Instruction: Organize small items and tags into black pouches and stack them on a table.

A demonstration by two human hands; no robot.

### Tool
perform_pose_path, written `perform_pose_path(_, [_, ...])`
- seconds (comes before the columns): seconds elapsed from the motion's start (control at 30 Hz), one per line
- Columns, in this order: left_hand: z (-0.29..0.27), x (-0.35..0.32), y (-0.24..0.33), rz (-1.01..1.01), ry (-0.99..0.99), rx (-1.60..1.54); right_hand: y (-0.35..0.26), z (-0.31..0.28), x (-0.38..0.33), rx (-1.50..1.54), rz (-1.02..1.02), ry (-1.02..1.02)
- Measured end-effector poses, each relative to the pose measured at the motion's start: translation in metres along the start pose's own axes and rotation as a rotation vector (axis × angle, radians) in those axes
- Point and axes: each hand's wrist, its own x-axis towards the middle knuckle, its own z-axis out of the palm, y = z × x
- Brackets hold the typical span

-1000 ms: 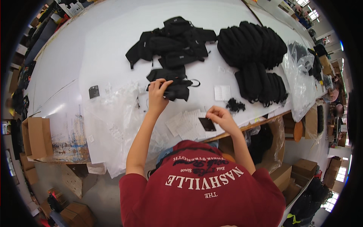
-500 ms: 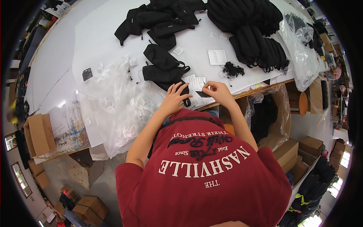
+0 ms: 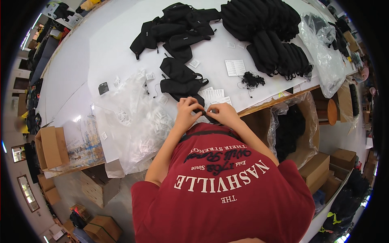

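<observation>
At the near table edge, my left hand [image 3: 188, 112] pinches the loop end of a black fabric pouch [image 3: 197, 98]. My right hand [image 3: 223, 114] has its fingertips closed right beside the left ones. A black hang tag [image 3: 212, 119] hangs under the right fingers, partly hidden by them. Just beyond my hands lie more black pouches [image 3: 178, 69] with small looped straps. White printed sheets [image 3: 213, 95] rest on the table to the right of the pouch. Farther right sits a tangle of thin black cords [image 3: 253, 79].
Clear plastic bags [image 3: 133, 117] with small white labels spread over the left of the white table [image 3: 109, 52]. Black pouches are piled at the far side, and a large stack [image 3: 263, 20] stands far right. An open carton [image 3: 304, 121] lined with plastic is below the right edge.
My right hand has moved left with the black tag and now meets my left hand at the pouch's loop. The view has shifted slightly.
</observation>
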Motion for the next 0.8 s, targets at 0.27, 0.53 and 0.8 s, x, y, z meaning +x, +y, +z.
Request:
perform_pose_path(0.27, [-0.020,-0.007,0.013,-0.442,0.098,-0.201,-0.033,0.000,0.000,0.259,-0.181,0.159])
perform_pose_path(0.53, [-0.032,-0.018,0.021,-0.556,0.092,-0.590,-0.048,-0.006,-0.005,0.129,-0.324,0.205])
perform_pose_path(0.8, [-0.043,-0.020,0.039,-0.575,0.187,-0.648,-0.044,-0.004,-0.005,0.693,-0.054,-0.019])
